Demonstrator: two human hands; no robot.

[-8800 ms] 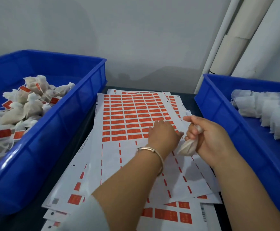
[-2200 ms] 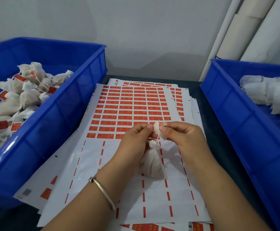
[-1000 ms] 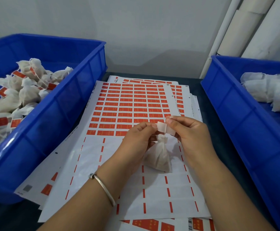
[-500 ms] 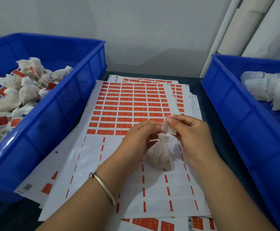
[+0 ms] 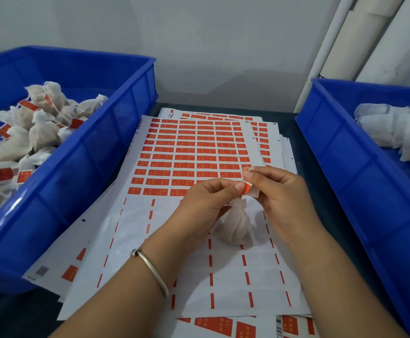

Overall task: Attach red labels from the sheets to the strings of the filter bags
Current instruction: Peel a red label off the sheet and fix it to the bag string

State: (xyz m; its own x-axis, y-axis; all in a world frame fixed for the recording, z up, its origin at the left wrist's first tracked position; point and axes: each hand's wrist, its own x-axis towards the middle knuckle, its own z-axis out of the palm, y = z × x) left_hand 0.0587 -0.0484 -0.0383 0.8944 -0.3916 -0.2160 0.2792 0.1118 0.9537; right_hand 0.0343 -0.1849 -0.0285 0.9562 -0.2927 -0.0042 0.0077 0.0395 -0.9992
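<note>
A small white filter bag (image 5: pixel 236 224) hangs just above the label sheet (image 5: pixel 194 152), below both hands. My left hand (image 5: pixel 206 201) and my right hand (image 5: pixel 277 193) pinch a red label (image 5: pixel 248 189) between thumbs and forefingers. The label is half folded, red on one side and white on the other, right above the bag's tied neck. The string itself is hidden by my fingers. The top sheet carries rows of red labels in its upper half; its lower half is peeled bare.
A blue bin (image 5: pixel 82 167) on the left holds several labelled filter bags (image 5: pixel 35 128). Another blue bin (image 5: pixel 360 172) on the right holds several unlabelled white bags (image 5: pixel 399 132). More label sheets lie stacked underneath on a dark table. White pipes (image 5: pixel 360 37) stand at the back right.
Earlier my left hand reached onto the sheet while my right held the bag. Since then both hands came together over the bag, and the label's red face now shows as it folds.
</note>
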